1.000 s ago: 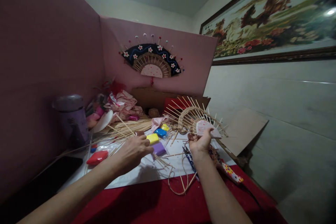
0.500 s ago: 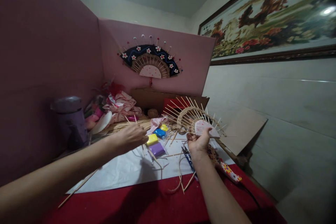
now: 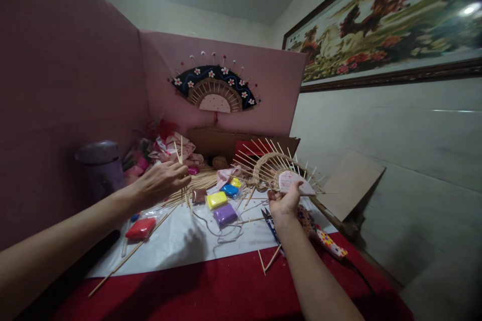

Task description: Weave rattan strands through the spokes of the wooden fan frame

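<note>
My left hand (image 3: 165,179) is closed above the white sheet, with thin bamboo sticks (image 3: 181,148) poking up past its fingers. Below it trails a length of twine (image 3: 205,220); whether the fingers grip it too, I cannot tell. My right hand (image 3: 288,203) pinches the lower edge of a half-made fan frame, thumb on its pale half-round base (image 3: 295,183). Sticks radiate from that base, and a woven twine band (image 3: 259,168) curves across them. Blue-handled snips (image 3: 270,224) lie beside my right wrist.
Packets of brown (image 3: 199,196), yellow (image 3: 217,200), purple (image 3: 226,214) and red clay (image 3: 140,228) lie on the white sheet (image 3: 176,256). Behind are loose sticks and pink cloth (image 3: 178,143). A purple cup (image 3: 100,170) stands left; a decorated fan (image 3: 214,88) hangs on the pink board.
My left hand has moved left and up with its sticks, and the twine loop has been drawn leftward across the sheet. My right hand keeps holding the fan frame almost still.
</note>
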Demonstrator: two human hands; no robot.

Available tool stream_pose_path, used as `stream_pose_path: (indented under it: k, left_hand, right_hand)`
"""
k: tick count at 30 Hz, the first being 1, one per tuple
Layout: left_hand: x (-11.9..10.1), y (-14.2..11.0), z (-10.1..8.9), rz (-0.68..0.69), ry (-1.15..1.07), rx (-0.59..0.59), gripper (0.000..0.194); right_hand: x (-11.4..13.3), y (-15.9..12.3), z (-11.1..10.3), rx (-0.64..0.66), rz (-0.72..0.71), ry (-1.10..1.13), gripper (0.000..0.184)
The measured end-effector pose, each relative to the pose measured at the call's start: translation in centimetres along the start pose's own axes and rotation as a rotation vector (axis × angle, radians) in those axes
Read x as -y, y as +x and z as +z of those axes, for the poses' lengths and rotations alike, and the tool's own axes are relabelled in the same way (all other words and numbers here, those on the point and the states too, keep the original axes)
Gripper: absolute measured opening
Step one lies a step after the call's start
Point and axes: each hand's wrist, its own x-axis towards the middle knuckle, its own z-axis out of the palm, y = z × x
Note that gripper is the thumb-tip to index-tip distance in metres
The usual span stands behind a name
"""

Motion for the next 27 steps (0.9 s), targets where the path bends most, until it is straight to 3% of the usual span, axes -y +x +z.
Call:
stream_pose_path:
  k: [1,3,7,12,15,17,21,23,27]
  left_hand:
    - [-0.1,0.4,-0.5,0.068,0.073,0.013,0.022]
    - [-0.1,1.2,-1.5,0.073,0.174,0.004,0.023]
    - [0.3,2.6,-3.2,-0.176,0.140,-0.146,0.020]
    - [1.7,3.7,-4.1,-0.589,-0.144,-0.448,0.021]
    - [3.1,4.0,-4.4,-0.659,-0.331,-0.544,0.026]
    - [4.1,4.0,-4.4,-0.564,-0.325,-0.473,0.024]
    - [5.6,3.5,-4.2,-0.161,-0.053,-0.111,0.026]
    - [5.8,3.3,-3.8,-0.053,0.108,0.025,0.026]
    - [5.8,3.0,-3.5,-0.053,0.281,0.034,0.026]
  right_hand:
    - [0.0,0.1,-0.1,0.001,-0.002,0.011,0.050]
    - [0.0,0.3,-0.2,-0.002,-0.005,0.026,0.049]
    - [0.0,0.4,-0.5,0.005,-0.024,0.000,0.047]
    - [0.0,0.3,-0.5,-0.078,-0.027,-0.026,0.044]
    - [-0.1,0.6,-0.6,-0.108,-0.040,-0.028,0.045]
    - [0.0,0.8,-0.6,-0.151,-0.049,-0.021,0.046]
    - [0.6,1.1,-0.7,-0.250,-0.113,-0.034,0.046]
    - [0.9,1.0,-0.6,-0.236,-0.138,-0.049,0.046]
    - [1.4,1.0,-0.5,-0.250,-0.161,-0.052,0.048]
